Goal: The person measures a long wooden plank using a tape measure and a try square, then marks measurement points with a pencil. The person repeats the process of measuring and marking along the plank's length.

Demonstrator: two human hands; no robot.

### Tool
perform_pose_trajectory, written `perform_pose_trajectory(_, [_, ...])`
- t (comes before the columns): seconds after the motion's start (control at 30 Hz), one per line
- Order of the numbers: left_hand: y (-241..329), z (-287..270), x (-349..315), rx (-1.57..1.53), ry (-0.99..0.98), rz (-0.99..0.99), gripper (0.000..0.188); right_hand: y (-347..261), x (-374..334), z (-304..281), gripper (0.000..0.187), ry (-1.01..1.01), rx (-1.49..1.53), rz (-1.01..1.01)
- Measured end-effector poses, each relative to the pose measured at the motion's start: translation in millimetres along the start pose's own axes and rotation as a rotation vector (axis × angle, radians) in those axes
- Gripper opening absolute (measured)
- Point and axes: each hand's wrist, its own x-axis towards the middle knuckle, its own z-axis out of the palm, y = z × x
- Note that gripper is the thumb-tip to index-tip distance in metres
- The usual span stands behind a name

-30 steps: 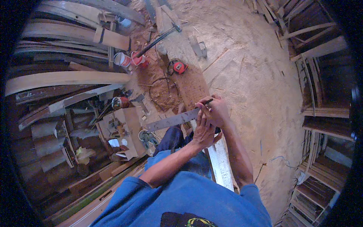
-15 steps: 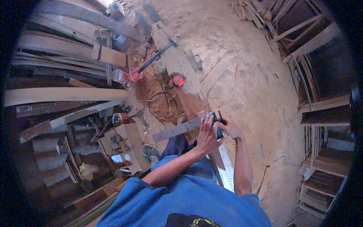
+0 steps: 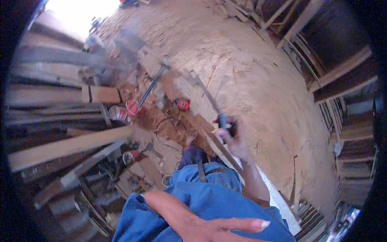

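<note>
My right hand (image 3: pixel 238 141), somewhat blurred, is closed on the dark handle of what looks like a handsaw (image 3: pixel 207 92). Its thin grey blade points away and to the left, seen nearly edge-on. Below it runs a long timber (image 3: pixel 278 197) with a white face, passing beside my right forearm. My left hand (image 3: pixel 213 230) is low in the picture in front of my blue shirt, its fingers spread and holding nothing; part of it is cut off by the lower edge.
A red tape measure (image 3: pixel 183 105) lies on the sawdust-covered boards ahead. Left of it, a long-handled hammer (image 3: pixel 153 84) leans by a red bucket (image 3: pixel 133 108) and a white tin (image 3: pixel 118 113). Stacked planks (image 3: pixel 48 97) crowd the left; timber racks (image 3: pixel 346 76) line the right.
My left hand has let go of the saw blade and drawn back toward my body. The blade has swung from pointing left to pointing away. The whole view has turned.
</note>
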Motion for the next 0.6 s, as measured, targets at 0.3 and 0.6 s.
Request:
perform_pose_trajectory(0.3, [79.4, -64.6, 66.2, -0.177, 0.17, -0.282, 0.031, 99.4, 14.7, 142.2, 0.043, 0.224, -0.73, 0.031])
perform_pose_trajectory(0.6, [77.4, -149.1, 121.1, -0.188, -0.167, -0.457, 0.029, 179.9, 12.6, 169.8, 0.038, 0.198, -1.06, 0.291])
